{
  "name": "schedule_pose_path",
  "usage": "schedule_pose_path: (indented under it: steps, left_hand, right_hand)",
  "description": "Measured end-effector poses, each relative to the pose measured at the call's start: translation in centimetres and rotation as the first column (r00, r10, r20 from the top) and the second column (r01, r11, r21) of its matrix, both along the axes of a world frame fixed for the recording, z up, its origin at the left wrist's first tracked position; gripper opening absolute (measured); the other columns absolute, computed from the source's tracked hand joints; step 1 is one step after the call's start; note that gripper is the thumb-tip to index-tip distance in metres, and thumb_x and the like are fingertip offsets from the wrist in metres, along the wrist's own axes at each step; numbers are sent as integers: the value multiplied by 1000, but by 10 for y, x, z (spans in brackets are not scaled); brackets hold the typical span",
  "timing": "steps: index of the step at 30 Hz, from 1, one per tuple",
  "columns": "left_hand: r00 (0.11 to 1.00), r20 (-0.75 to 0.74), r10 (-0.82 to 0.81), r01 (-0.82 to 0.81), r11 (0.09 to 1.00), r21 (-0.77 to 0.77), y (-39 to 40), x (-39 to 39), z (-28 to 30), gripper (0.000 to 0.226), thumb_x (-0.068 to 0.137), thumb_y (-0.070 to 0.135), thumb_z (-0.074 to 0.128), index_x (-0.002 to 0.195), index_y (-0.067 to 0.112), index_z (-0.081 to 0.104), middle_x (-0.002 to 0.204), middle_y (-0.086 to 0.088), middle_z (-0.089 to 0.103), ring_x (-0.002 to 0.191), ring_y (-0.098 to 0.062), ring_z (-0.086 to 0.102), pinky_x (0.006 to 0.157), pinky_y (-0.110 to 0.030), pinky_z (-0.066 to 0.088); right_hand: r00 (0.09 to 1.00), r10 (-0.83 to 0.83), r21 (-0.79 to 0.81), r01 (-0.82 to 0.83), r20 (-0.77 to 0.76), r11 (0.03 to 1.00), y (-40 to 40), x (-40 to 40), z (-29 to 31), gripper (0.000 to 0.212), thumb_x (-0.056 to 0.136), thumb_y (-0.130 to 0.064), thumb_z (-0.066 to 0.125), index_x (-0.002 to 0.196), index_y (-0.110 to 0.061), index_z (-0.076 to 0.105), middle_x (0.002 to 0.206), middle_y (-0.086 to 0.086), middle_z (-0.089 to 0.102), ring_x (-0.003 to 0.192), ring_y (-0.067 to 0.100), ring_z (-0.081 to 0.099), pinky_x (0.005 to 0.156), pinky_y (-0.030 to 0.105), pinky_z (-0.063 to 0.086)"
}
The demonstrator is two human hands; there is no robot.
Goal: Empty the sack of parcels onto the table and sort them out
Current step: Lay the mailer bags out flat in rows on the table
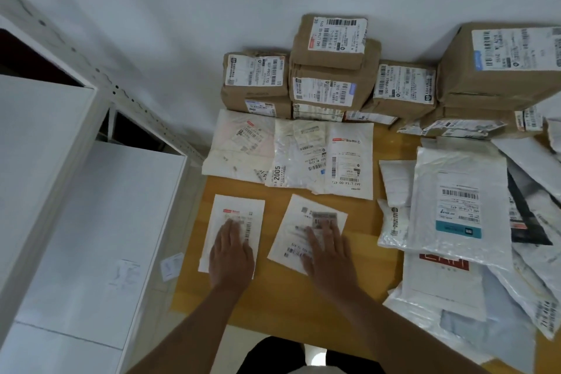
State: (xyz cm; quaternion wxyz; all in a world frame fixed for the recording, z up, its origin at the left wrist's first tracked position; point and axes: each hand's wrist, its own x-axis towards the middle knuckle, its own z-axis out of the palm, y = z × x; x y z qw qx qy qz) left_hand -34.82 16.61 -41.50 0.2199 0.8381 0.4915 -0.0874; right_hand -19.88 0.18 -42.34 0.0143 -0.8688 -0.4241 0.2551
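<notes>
Two small white flat parcels lie side by side on the wooden table point(358, 270). My left hand point(231, 252) rests flat, fingers straight, on the left parcel point(235, 209). My right hand point(329, 252) presses flat on the right parcel point(299, 212), which lies tilted. Beyond them a row of white plastic mailers point(291, 152) lies spread out. Brown cardboard boxes point(331, 70) with shipping labels are stacked against the wall at the back. No sack is in view.
A loose heap of white and grey mailers point(461, 209) covers the table's right side. A large brown box point(504, 70) stands at the back right. White metal shelving point(76, 191) stands close to the table's left edge.
</notes>
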Motion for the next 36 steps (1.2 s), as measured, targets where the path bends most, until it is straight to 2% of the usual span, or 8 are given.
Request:
schedule_pose_path:
  steps: [5,9,13,15,18,29,33,36]
  left_hand:
    - [989,-141,45,-47,999,-10,16,-11,-1,59,100,36,42,154,32,18,163,-7,8,149,-33,3,119,-52,10]
    - [985,-158,67,-70,997,-13,30,-18,-3,58,100,41,38,153,38,14,162,-6,5,148,-34,3,118,-56,13]
    - [987,-147,67,-73,997,-35,45,-21,-5,56,101,43,37,152,44,14,162,0,3,148,-31,2,117,-57,14]
    - [988,-144,53,-57,998,-23,51,-20,-3,55,101,44,37,152,44,16,162,0,4,147,-30,4,115,-56,16]
    - [988,-149,42,-45,999,-17,60,-14,-1,55,100,47,37,151,44,17,161,1,6,145,-29,8,113,-54,19]
    - [994,-110,26,-29,999,-25,76,-1,6,54,97,48,42,149,43,26,158,0,11,142,-31,10,113,-55,17]
    - [993,-112,33,-35,999,-18,80,-3,2,57,91,56,47,144,46,29,154,0,13,144,-34,5,114,-59,11]
    - [993,-103,58,-64,996,-54,80,-1,2,59,90,60,47,144,47,29,154,-3,11,143,-34,8,113,-57,19]
  right_hand:
    - [988,154,-46,-155,-22,987,31,-2,-8,83,81,-74,33,152,-31,27,159,20,19,145,43,8,106,60,23]
    - [985,159,-85,-164,-63,983,64,-12,-5,88,77,-78,29,151,-31,29,161,16,20,145,41,9,106,61,23]
    - [976,212,-62,-215,-52,975,85,-20,-7,91,78,-80,14,155,-37,-8,151,6,-39,140,33,-36,115,57,-8]
    - [977,208,-69,-211,-53,975,89,-20,-3,88,86,-76,29,153,-38,-13,148,4,-44,140,33,-38,115,55,-12]
    - [977,199,-84,-205,-70,975,91,-17,0,89,89,-70,42,153,-39,-11,149,2,-42,140,32,-37,116,55,-11]
    - [985,156,-114,-164,-79,980,95,-13,11,90,89,-67,45,155,-37,-8,156,5,-34,143,34,-33,117,57,-6]
    - [986,167,-23,-167,-7,986,108,-20,15,86,71,-61,58,146,-21,39,158,19,26,144,42,26,107,62,32]
    - [971,239,44,-238,-17,970,128,-24,18,75,76,-51,60,141,-16,46,158,16,28,144,39,29,110,58,35]
